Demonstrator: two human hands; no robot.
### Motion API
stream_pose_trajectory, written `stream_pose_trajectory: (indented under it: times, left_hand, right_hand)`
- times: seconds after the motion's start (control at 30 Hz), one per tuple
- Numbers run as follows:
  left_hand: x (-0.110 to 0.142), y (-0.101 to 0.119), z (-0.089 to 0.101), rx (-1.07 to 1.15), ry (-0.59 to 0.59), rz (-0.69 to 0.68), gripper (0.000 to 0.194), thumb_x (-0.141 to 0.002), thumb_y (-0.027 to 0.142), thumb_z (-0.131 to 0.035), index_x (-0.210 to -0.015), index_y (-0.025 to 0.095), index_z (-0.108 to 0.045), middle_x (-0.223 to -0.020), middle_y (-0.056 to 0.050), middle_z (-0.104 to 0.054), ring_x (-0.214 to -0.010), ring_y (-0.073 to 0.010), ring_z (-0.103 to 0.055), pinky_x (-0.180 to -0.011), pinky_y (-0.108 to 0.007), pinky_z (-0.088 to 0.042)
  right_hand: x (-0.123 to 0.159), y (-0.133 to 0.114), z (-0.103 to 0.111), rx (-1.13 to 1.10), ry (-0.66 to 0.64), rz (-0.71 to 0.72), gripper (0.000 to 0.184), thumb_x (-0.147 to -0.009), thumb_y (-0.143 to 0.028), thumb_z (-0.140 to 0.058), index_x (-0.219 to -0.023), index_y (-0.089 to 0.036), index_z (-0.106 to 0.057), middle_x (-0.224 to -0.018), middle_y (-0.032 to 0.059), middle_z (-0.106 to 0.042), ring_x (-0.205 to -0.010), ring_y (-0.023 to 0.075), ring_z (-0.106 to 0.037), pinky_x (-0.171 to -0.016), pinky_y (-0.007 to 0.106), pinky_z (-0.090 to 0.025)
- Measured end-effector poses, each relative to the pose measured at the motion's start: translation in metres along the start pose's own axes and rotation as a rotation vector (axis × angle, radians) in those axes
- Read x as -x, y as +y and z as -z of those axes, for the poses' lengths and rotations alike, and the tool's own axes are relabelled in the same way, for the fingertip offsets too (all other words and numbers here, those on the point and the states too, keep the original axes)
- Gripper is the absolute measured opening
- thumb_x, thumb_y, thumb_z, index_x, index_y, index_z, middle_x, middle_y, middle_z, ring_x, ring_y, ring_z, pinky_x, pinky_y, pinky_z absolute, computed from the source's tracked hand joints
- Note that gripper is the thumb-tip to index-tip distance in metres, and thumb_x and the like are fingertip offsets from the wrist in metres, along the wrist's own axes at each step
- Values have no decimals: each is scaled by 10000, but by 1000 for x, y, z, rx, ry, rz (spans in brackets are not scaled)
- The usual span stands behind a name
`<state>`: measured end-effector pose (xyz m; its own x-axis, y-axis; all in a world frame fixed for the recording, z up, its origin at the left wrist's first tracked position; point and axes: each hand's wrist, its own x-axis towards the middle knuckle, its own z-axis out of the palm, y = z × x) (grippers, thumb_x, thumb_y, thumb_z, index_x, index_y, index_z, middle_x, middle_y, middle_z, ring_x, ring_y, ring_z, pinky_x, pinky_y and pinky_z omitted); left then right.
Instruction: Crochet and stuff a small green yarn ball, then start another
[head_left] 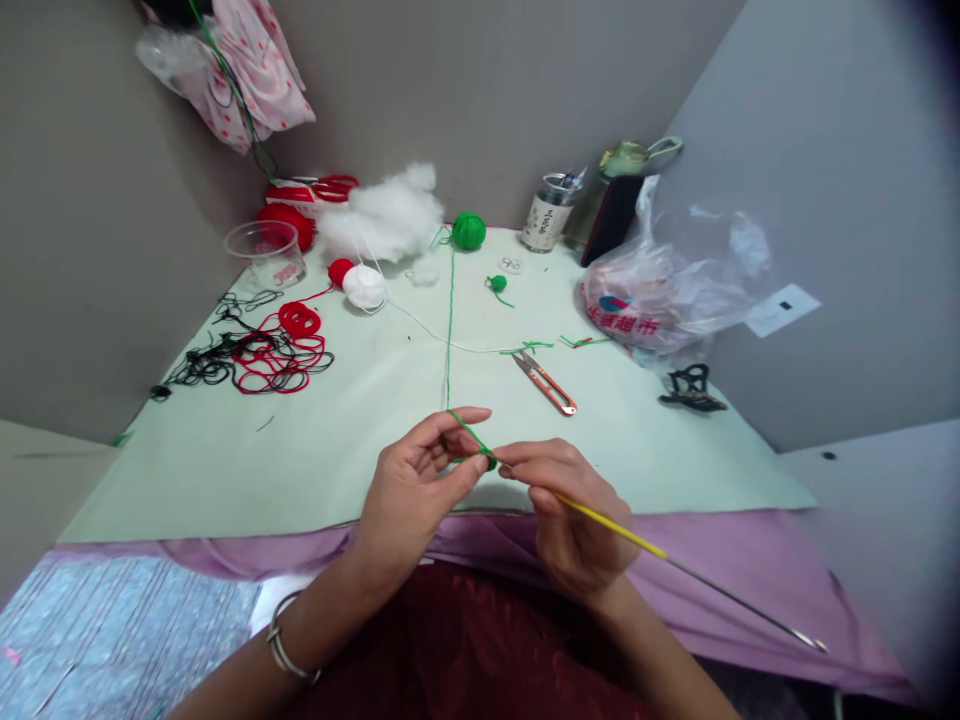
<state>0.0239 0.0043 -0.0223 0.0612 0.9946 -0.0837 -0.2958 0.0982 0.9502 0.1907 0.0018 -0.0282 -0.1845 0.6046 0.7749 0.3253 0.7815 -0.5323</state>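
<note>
My left hand (420, 480) pinches a tiny green crochet piece (489, 461) between thumb and finger, with green yarn (450, 320) looped over the forefinger. The strand runs straight back to a green yarn ball (469, 230) near the wall. My right hand (574, 515) is closed on a yellow-handled crochet hook (637, 540); its tip meets the green piece, and its metal end points to the lower right. Both hands hover over the near edge of the pale green table (337, 440).
Orange thread snips (546, 381) lie just beyond my hands. Tangled red and black yarn (262, 350) lies at left, with a clear cup (266, 253), white stuffing (386, 220) and a red-and-white ball (358, 282) behind. A plastic bag (667, 285), a jar (550, 210) and a black clip (690, 388) stand right.
</note>
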Motion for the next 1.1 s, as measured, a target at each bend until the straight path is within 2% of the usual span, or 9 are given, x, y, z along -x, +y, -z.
stream_pose_trajectory:
  times: [0.27, 0.47, 0.6, 0.67, 0.73, 0.8, 0.93, 1.0, 1.1]
  left_hand:
    - [-1, -2, 0, 3, -10, -7, 299, -797, 171, -831, -1091, 220, -804, -815, 25, -660, -803, -90, -646, -797, -186, -531]
    - [-2, -2, 1, 1, -10, -1, 294, -807, 148, -826, -1094, 208, -803, -786, 35, -650, -745, -78, -625, -762, -179, -519]
    - [-2, -5, 1, 158, -71, 67, 358, -819, 196, -862, -1169, 233, -797, -785, 38, -645, -744, -67, -617, -758, -163, -512]
    - [-3, -5, 2, 302, -115, 181, 426, -795, 260, -897, -1207, 227, -794, -796, 27, -642, -726, -63, -601, -724, -159, -510]
    - [-5, -3, 2, 416, -156, 308, 483, -772, 294, -916, -1231, 207, -791, -783, 22, -626, -655, -48, -549, -648, -155, -493]
    - [-6, -1, 3, 447, -151, 341, 467, -764, 266, -916, -1210, 186, -802, -754, 31, -591, -596, -30, -485, -580, -142, -463]
    - [-6, 5, 1, 349, -100, 209, 385, -754, 220, -911, -1129, 200, -828, -774, 40, -571, -570, -21, -453, -498, -125, -414]
    - [-5, 5, 0, 302, -121, 173, 365, -770, 243, -905, -1127, 233, -827, -788, 39, -580, -569, -28, -459, -474, -128, -405]
    - [-3, 1, -1, 256, -142, 144, 331, -797, 266, -891, -1122, 256, -824, -779, 35, -593, -583, -41, -474, -482, -128, -418]
  right_hand:
    - [2, 4, -3, -4, 26, 12, 207, -1068, -174, -490, -1077, -196, -696, -950, 89, -795, -884, 180, -766, -743, 306, -623]
    - [9, 7, -3, 233, -61, 154, 217, -1039, -145, -545, -1184, -193, -699, -1050, 115, -795, -937, 191, -763, -744, 299, -642]
    - [14, 7, -6, 398, -101, 196, 297, -978, -61, -624, -1212, -209, -731, -1095, 99, -769, -1028, 204, -751, -828, 316, -649]
    - [15, 7, -7, 413, -81, 189, 325, -952, -46, -661, -1221, -209, -742, -1134, 107, -751, -1070, 220, -739, -849, 331, -644]
    - [14, 7, -8, 305, -27, 140, 328, -963, -66, -652, -1239, -219, -740, -1135, 103, -747, -1050, 220, -733, -829, 342, -639]
    - [11, 7, -8, 104, 54, 0, 293, -1004, -98, -594, -1215, -235, -744, -1063, 78, -755, -968, 203, -724, -787, 345, -624]
    - [3, 6, -8, -315, 208, -301, 245, -1045, -144, -541, -1053, -239, -766, -887, 32, -727, -769, 155, -661, -688, 314, -568]
    - [0, 6, -10, -424, 198, -362, 228, -1045, -166, -560, -1027, -241, -775, -920, 33, -740, -765, 149, -662, -680, 306, -564]
    - [-1, 6, -12, -435, 150, -399, 231, -1039, -156, -577, -1053, -254, -786, -994, 29, -770, -799, 139, -684, -708, 291, -579]
